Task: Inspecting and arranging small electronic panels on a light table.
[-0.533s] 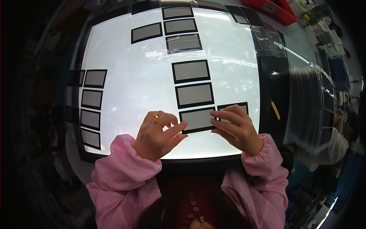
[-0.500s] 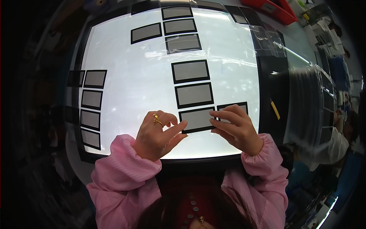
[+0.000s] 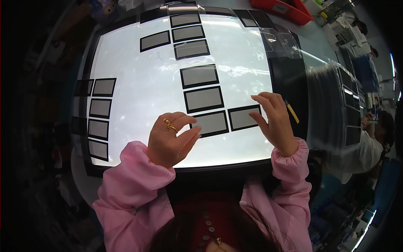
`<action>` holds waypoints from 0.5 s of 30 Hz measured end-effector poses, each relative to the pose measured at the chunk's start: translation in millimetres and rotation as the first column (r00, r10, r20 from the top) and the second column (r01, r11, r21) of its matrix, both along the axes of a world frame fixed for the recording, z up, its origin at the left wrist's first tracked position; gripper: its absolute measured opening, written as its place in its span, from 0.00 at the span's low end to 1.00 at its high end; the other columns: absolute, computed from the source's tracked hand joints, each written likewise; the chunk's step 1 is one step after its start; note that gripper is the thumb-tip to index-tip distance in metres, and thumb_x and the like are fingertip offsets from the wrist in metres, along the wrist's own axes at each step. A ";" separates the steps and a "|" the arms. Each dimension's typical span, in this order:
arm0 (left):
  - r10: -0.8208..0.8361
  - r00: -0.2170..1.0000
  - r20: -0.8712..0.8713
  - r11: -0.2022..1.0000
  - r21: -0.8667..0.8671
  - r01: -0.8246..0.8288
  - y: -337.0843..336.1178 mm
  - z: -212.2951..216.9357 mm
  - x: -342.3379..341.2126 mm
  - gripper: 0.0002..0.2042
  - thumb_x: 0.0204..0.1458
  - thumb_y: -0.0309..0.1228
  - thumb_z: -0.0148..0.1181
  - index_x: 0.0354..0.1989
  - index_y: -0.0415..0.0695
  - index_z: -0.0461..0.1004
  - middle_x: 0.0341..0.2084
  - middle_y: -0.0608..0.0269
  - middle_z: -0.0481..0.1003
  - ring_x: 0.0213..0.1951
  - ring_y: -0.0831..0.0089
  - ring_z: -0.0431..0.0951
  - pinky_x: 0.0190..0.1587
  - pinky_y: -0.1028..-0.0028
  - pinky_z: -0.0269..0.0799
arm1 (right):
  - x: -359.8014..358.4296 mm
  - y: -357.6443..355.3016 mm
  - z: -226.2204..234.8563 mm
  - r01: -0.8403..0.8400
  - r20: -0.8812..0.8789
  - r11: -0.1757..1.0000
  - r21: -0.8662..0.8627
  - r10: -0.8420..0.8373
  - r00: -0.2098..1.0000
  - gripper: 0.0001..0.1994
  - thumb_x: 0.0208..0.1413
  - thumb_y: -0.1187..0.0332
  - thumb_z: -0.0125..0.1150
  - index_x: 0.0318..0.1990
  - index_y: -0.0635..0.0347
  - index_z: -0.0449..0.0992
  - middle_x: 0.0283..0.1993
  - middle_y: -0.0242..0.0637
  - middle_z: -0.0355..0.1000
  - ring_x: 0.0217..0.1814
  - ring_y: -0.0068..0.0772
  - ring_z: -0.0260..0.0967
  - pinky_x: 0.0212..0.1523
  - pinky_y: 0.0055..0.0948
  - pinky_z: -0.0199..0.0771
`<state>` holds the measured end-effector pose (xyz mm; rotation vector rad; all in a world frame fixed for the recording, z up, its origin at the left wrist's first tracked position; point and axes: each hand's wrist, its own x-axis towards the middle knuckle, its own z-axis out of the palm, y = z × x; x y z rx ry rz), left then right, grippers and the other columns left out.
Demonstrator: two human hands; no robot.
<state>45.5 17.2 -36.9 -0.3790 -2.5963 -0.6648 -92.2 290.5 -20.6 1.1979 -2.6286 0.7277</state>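
Several grey rectangular panels with black borders lie on a bright light table [image 3: 138, 96]. My left hand [image 3: 170, 136], with a gold ring, is at the left end of the front middle panel [image 3: 210, 124]; its fingers are apart and nothing shows between them. My right hand [image 3: 275, 119] stands open over the right end of the panel beside it [image 3: 243, 118], thumb and fingers spread. Behind these, two more panels continue the column, one at mid-table [image 3: 203, 99] and one farther back [image 3: 199, 76].
A column of panels [image 3: 100, 108] runs along the left edge. More panels [image 3: 191, 49] sit at the back under clear film. A yellow pen-like tool [image 3: 292, 113] rests on the black right border. A red tray [image 3: 285, 9] stands at the back right; a stack of clear sheets [image 3: 325, 101] is at right.
My right hand has left the front middle panel and moved right, its fingers opening over the neighbouring panel. My left hand stays by the front middle panel. The view has shifted slightly.
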 end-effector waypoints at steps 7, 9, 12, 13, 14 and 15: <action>-0.200 0.960 0.194 0.979 -0.003 0.205 37.4 2.4 -9.3 0.19 0.49 0.29 0.68 0.52 0.47 0.76 0.58 0.62 0.73 0.64 0.62 0.69 0.67 0.55 0.63 | -2.6 -9.6 5.5 -0.072 -0.062 0.979 0.191 0.085 0.994 0.13 0.53 0.63 0.70 0.39 0.57 0.73 0.32 0.35 0.71 0.37 0.38 0.68 0.39 0.38 0.66; -0.206 0.960 0.192 0.978 0.001 0.210 37.2 1.3 -7.9 0.19 0.49 0.29 0.68 0.52 0.47 0.76 0.58 0.62 0.73 0.64 0.62 0.69 0.67 0.55 0.62 | 1.4 -9.3 1.8 -0.055 -0.032 0.968 0.247 0.064 0.997 0.13 0.54 0.61 0.69 0.38 0.57 0.72 0.31 0.35 0.70 0.35 0.38 0.67 0.38 0.38 0.66; -0.210 0.959 0.191 0.977 0.007 0.213 36.9 1.1 -7.8 0.19 0.50 0.29 0.68 0.51 0.47 0.75 0.58 0.62 0.73 0.64 0.63 0.69 0.67 0.55 0.62 | 7.0 -15.0 1.8 -0.063 -0.029 0.974 0.219 0.071 0.997 0.14 0.56 0.58 0.67 0.36 0.57 0.71 0.27 0.36 0.70 0.30 0.38 0.67 0.34 0.36 0.66; -0.211 0.958 0.193 0.977 0.009 0.214 37.0 1.2 -7.7 0.19 0.50 0.29 0.68 0.51 0.47 0.75 0.58 0.62 0.73 0.64 0.63 0.69 0.67 0.55 0.62 | 9.4 -18.3 1.8 -0.087 -0.057 0.987 0.136 0.096 0.994 0.15 0.57 0.57 0.67 0.36 0.58 0.71 0.25 0.36 0.70 0.28 0.39 0.67 0.31 0.35 0.65; -0.209 0.959 0.193 0.977 0.008 0.211 36.9 1.3 -7.7 0.19 0.50 0.29 0.68 0.51 0.47 0.75 0.58 0.62 0.73 0.64 0.63 0.69 0.67 0.55 0.62 | 13.0 -22.7 2.0 -0.089 -0.057 0.987 0.135 0.098 0.994 0.15 0.57 0.57 0.67 0.36 0.58 0.71 0.25 0.36 0.70 0.28 0.39 0.67 0.31 0.35 0.65; -0.206 0.959 0.197 0.978 0.018 0.206 36.8 1.5 -7.6 0.18 0.50 0.29 0.68 0.51 0.46 0.75 0.59 0.62 0.73 0.64 0.62 0.69 0.67 0.55 0.62 | 17.5 -27.4 3.0 -0.047 0.049 0.995 0.091 0.043 0.998 0.14 0.58 0.59 0.66 0.37 0.59 0.72 0.22 0.36 0.69 0.24 0.37 0.65 0.27 0.33 0.63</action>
